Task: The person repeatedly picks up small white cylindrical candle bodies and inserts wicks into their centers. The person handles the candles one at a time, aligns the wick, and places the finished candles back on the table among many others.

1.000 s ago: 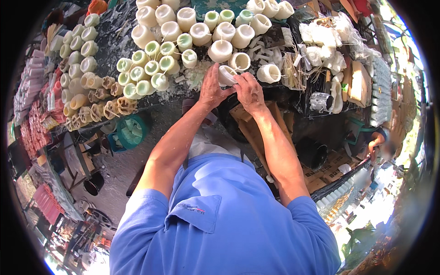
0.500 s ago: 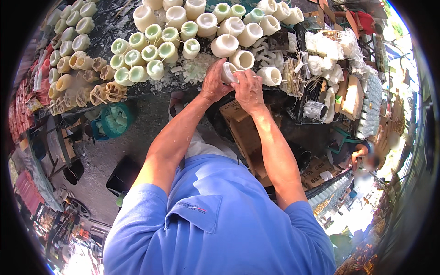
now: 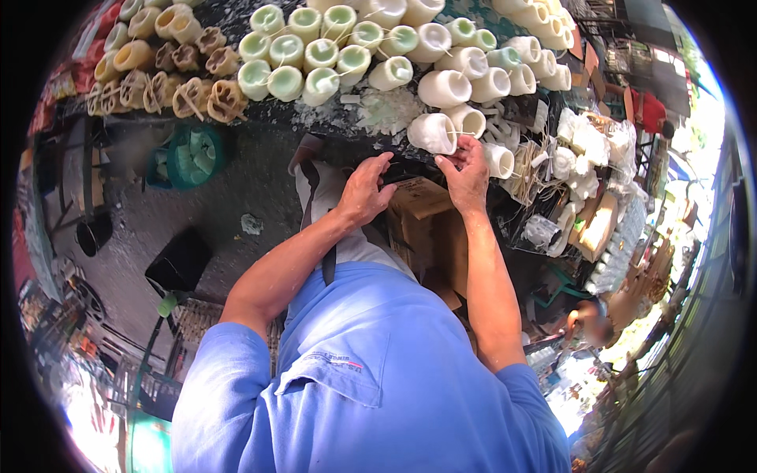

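A white wax candle (image 3: 432, 133) lies tilted at the table's front edge, its hollow rim turned toward my right hand. My right hand (image 3: 467, 178) is just below it, thumb and fingers apart; whether a fingertip still touches the rim is hard to tell. My left hand (image 3: 365, 191) hangs in front of the edge, fingers spread and nothing in them. Behind the tilted candle sits another hollow white candle (image 3: 465, 121), and to the right of my right fingers is a third white candle (image 3: 498, 161). Thin wicks trail from several of them.
Rows of pale green candles (image 3: 320, 54) cover the dark table (image 3: 276, 118). Brown flower-shaped pieces (image 3: 189, 96) sit at left, wax scraps (image 3: 388, 109) near the middle. A cardboard box (image 3: 422, 197) is below the edge, a teal basket (image 3: 195, 154) on the floor, another person (image 3: 590, 322) at right.
Both hands have come off the white candle and drawn back toward me, the left one farther. The candle now lies on the table, tipped. My view has shifted, too.
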Demonstrator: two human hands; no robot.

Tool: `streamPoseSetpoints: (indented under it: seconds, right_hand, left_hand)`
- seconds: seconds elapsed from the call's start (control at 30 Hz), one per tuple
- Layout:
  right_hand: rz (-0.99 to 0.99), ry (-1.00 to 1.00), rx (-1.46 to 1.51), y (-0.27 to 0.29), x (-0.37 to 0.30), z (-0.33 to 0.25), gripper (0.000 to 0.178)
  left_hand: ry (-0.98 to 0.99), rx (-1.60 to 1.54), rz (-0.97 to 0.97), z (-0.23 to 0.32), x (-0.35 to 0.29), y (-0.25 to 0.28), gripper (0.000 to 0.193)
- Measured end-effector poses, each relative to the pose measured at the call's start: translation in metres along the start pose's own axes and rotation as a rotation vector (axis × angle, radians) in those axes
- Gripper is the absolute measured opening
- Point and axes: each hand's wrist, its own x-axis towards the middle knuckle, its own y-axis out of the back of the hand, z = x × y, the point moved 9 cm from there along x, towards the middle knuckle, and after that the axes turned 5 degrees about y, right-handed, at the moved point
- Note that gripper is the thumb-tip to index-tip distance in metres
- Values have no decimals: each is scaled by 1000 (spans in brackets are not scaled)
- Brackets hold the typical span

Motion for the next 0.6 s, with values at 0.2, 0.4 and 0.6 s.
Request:
streamPoseSetpoints:
  seconds: [0.2,0.4,0.6]
  right_hand:
    - [-21,-159,99,-6,-8,25,52]
    - [29,-79,136,-9,-7,22,44]
    - [-86,-108,13,-16,-7,14,43]
  left_hand:
    - [-229,137,217,18,42,-9,71]
    - [-169,165,181,29,60,-28,86]
    - [-242,240,95,46,90,-30,105]
